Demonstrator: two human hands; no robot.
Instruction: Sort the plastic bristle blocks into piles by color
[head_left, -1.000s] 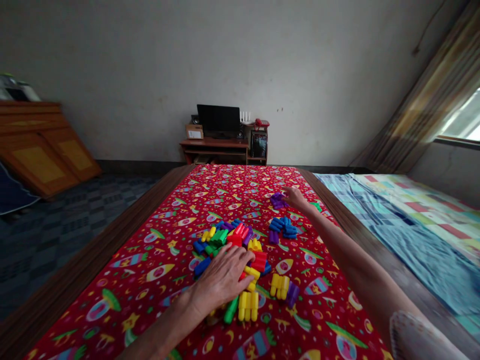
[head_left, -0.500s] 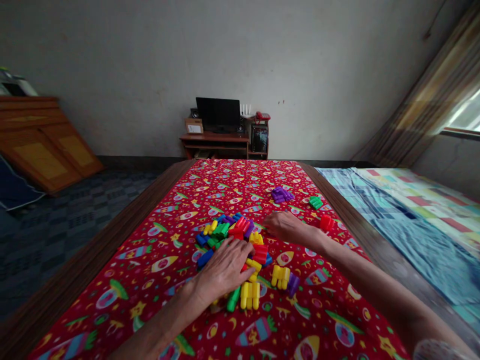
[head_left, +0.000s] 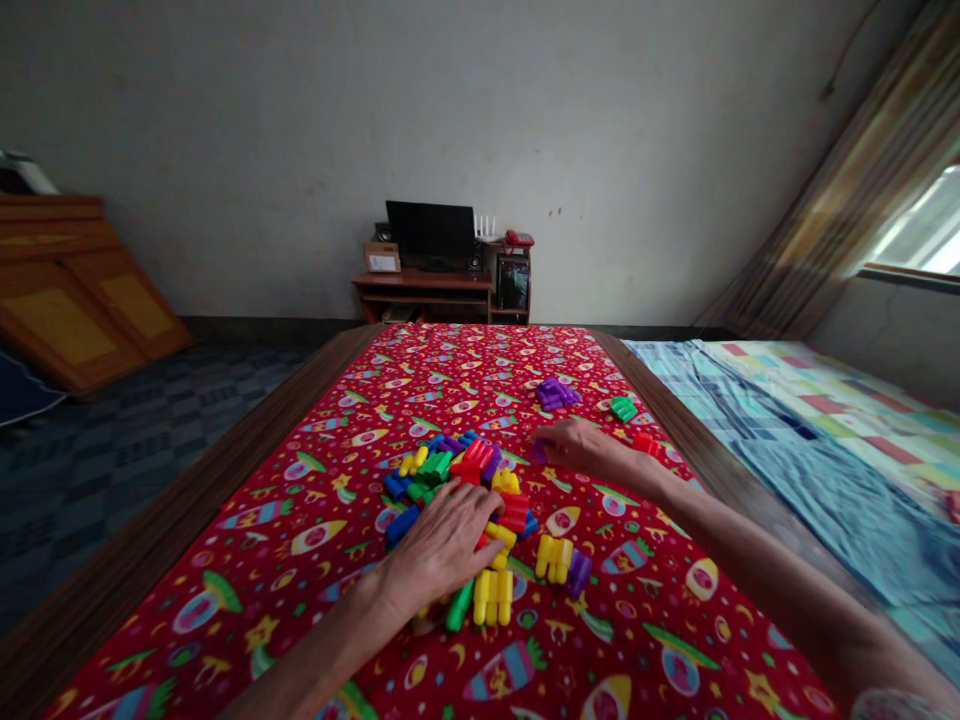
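Observation:
My left hand (head_left: 459,525) lies over a heap of plastic building blocks, palm down with its fingers spread. Around it show a red block (head_left: 514,512), a green block (head_left: 435,467), a blue block (head_left: 403,523) and several yellow ones, some partly hidden under the palm. To the right of the heap, my right hand (head_left: 574,445) pinches a purple block (head_left: 539,451) just above the cloth. Beyond that hand sits a cluster of purple blocks (head_left: 556,394). A green block cluster (head_left: 622,408) and a red block (head_left: 645,444) lie farther right.
A red patterned cloth (head_left: 300,580) covers the table, whose brown wooden edge (head_left: 247,455) shows at both sides. Nearer me lie a yellow block (head_left: 553,558) and a purple one beside it. A desk with a monitor (head_left: 430,236) stands by the wall; a bed (head_left: 847,430) is at right.
My right hand has lifted slightly, and a purple block now shows at its fingertips. The left hand stays on the heap. The whole view has shifted a little.

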